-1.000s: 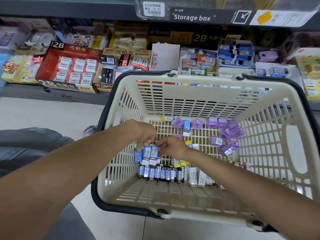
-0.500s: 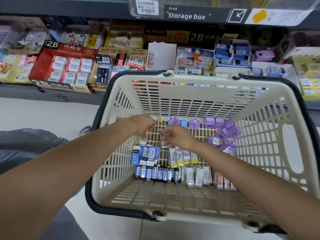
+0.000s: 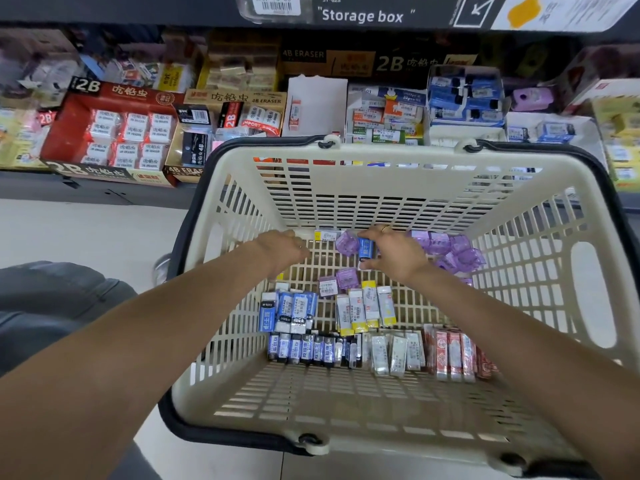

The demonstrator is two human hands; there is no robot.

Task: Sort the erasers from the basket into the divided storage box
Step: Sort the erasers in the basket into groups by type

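Hands both reach deep into the cream basket (image 3: 398,202), toward its far wall. Right hand (image 3: 398,252) pinches a small blue eraser (image 3: 365,249) between thumb and fingers; the eraser stands roughly upright in that grasp, long axis running near to far in the head view, its lower end just above the slatted floor. Left hand (image 3: 285,247) sits to the left of it, fingers curled loosely with nothing visible inside them, so it reads as released; whether a fingertip rests on the small yellow-labelled eraser (image 3: 325,235) by the far wall cannot be told. Purple erasers (image 3: 457,252) lie scattered just right of and behind the right hand, one (image 3: 346,241) touching the blue eraser's left side. Nearer the person, sorted rows lie flat: blue-and-white erasers (image 3: 289,311), yellow-ended white erasers (image 3: 365,308), a dark row (image 3: 311,351), clear-wrapped ones (image 3: 394,351), red-and-white ones (image 3: 453,355). Judgement: the blue-and-white group lies toward the person and to the left of the right hand, so the carried piece likely travels back and leftward, turned flat to match their near-to-far axis. Shelf (image 3: 242,109) of boxed stock stands beyond the basket; the divided storage box itself cannot be made out.
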